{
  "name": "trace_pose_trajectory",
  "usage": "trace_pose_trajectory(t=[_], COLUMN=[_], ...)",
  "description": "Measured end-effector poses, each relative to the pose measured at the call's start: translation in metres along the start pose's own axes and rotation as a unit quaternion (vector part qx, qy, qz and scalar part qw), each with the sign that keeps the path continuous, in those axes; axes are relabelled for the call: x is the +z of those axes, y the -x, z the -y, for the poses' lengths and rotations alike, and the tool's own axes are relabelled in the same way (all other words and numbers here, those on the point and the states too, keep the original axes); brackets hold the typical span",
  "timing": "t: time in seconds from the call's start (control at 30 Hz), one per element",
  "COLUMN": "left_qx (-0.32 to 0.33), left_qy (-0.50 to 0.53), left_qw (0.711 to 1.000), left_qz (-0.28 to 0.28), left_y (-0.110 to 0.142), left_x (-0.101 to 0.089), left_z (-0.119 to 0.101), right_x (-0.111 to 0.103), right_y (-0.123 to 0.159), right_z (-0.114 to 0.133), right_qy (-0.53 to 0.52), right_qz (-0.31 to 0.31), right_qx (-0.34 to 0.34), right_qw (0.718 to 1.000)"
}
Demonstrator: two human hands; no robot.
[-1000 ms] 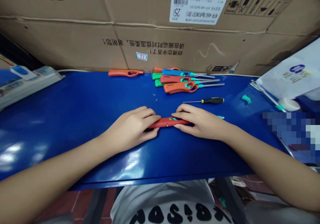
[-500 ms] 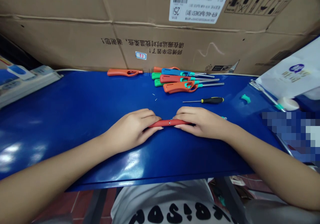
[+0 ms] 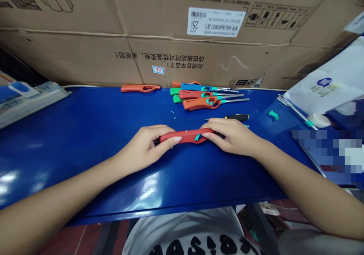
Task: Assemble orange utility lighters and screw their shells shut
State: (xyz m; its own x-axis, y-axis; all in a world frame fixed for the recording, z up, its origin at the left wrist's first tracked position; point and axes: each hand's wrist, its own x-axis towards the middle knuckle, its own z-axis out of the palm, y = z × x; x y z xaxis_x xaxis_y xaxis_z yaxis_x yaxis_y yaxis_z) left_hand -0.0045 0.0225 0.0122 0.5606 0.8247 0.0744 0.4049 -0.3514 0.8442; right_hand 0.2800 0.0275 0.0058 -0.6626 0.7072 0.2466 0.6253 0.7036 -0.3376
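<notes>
Both hands hold one red stick lighter (image 3: 186,136) with a teal trigger, lying sideways just above the blue table (image 3: 85,133). My left hand (image 3: 148,147) is closed on its left end, fingers curled over the body. My right hand (image 3: 230,135) is closed on the right end, hiding the nozzle. A black-handled screwdriver (image 3: 236,117) lies right behind my right hand.
A pile of several orange, blue and green lighters (image 3: 199,95) lies at the back, with one orange lighter (image 3: 139,88) apart on the left. Cardboard boxes (image 3: 170,31) wall the far edge. A teal trigger piece (image 3: 273,115), a white bag (image 3: 327,88) and a power strip (image 3: 31,99) flank the sides.
The red lighter has been rolled in my hands, so its teal trigger faces up again, and lifted slightly toward the left. The camera tilted down a little.
</notes>
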Motion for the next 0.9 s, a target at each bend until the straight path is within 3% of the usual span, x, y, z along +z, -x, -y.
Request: trace_pose_trajectory(t=[0.03,0.1,0.17,0.2,0.3,0.37,0.43,0.57,0.73,0.83,0.9], left_qx=[-0.084,-0.212,-0.261,-0.260,-0.196,-0.116,-0.022,0.101,0.135,0.153,0.166], left_qy=[0.102,0.282,0.365,0.376,0.304,0.186,0.062,-0.040,-0.047,-0.072,-0.085], left_qw=[0.991,0.934,0.890,0.886,0.930,0.974,0.997,0.993,0.988,0.984,0.981], left_qz=[0.023,0.061,0.084,0.085,0.068,0.054,0.041,0.044,0.049,0.056,0.061], left_y=[-0.001,-0.002,-0.002,-0.002,0.002,0.005,0.008,0.012,0.013,0.010,0.007], left_x=[0.003,0.009,0.013,0.015,0.015,0.015,0.014,0.016,0.015,0.011,0.008], left_z=[-0.002,-0.003,-0.004,-0.004,-0.004,-0.005,-0.006,-0.004,0.000,0.006,0.011], right_x=[0.000,0.001,0.001,0.001,0.003,0.005,0.005,0.002,0.000,0.000,-0.003], right_y=[0.000,0.000,0.000,-0.001,-0.002,-0.002,-0.002,-0.001,-0.001,-0.002,-0.002], right_z=[0.002,0.008,0.013,0.015,0.016,0.016,0.017,0.024,0.029,0.023,0.018], right_qy=[-0.021,-0.041,-0.022,-0.011,-0.009,-0.039,-0.081,-0.121,-0.098,-0.129,-0.096], right_qz=[0.004,0.024,0.052,0.064,0.076,0.072,0.074,0.106,0.110,0.110,0.109], right_qx=[0.015,0.023,0.003,-0.008,-0.019,-0.023,-0.028,-0.038,-0.048,-0.055,-0.047], right_qw=[1.000,0.999,0.998,0.998,0.997,0.996,0.994,0.986,0.988,0.984,0.988])
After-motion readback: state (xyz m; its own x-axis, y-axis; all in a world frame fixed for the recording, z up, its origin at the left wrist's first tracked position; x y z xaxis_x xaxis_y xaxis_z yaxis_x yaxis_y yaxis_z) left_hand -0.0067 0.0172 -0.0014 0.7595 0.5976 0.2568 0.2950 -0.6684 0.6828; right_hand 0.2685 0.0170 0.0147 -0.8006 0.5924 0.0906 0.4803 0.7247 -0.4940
